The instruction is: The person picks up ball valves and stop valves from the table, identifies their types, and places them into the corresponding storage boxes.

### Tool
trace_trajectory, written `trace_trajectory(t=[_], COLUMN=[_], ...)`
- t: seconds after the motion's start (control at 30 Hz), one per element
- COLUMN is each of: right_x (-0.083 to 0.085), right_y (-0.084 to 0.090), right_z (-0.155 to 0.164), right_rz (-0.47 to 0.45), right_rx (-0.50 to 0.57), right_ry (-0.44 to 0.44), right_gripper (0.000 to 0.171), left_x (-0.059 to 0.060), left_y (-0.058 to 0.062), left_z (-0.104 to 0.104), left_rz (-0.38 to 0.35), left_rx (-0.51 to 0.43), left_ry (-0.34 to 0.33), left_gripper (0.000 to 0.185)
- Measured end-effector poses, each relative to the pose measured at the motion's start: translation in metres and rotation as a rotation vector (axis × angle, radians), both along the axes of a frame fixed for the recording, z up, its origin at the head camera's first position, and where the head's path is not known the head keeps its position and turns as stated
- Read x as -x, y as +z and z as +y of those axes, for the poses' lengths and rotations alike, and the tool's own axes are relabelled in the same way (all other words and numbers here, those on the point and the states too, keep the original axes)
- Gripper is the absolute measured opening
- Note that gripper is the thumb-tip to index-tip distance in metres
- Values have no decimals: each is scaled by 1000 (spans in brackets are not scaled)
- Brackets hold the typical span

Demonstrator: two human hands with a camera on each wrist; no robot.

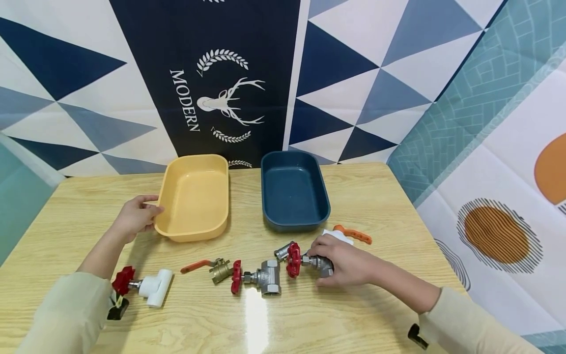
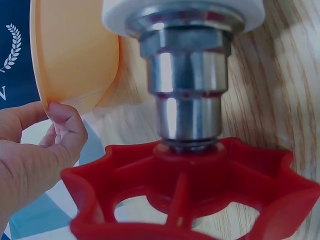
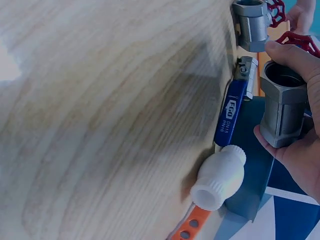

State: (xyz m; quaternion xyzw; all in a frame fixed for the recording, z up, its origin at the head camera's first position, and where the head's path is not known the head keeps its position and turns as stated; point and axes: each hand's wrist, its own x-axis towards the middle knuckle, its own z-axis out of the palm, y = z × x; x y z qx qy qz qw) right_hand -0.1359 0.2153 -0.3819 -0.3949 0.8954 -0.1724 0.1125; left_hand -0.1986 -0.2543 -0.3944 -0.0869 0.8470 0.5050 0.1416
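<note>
My left hand (image 1: 134,217) pinches the left rim of a yellow plastic bin (image 1: 194,196) between thumb and finger, as the left wrist view shows. Below that arm lies a white plastic valve (image 1: 155,289); its red handwheel (image 2: 190,175) fills much of the left wrist view. With my right hand (image 1: 342,259) I grip a steel gate valve (image 3: 284,110) around its body, its red handwheel (image 1: 294,260) pointing left. Beneath it, a blue-handled ball valve (image 3: 234,107) and a white ball valve (image 3: 220,175) with an orange lever (image 1: 357,236) lie on the wood.
A dark blue bin (image 1: 294,191) stands right of the yellow one, near the patterned backdrop. Another steel gate valve (image 1: 267,279) and a brass ball valve (image 1: 220,271) with a red lever lie mid-table (image 1: 199,319).
</note>
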Motion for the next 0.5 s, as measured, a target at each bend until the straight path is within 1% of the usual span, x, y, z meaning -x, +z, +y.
trace_trajectory(t=[0.27,0.5], right_x=[7,11], right_y=[6,8], right_z=[-8,-16], right_rz=[29,-1], right_rx=[12,8], right_ry=[31,24], right_gripper=[49,47], left_x=[1,-1], left_y=[0,-2], left_z=[-1,0], left_rz=[5,17], left_rx=[-3,-33], left_ry=[12,16], left_gripper=[59,59])
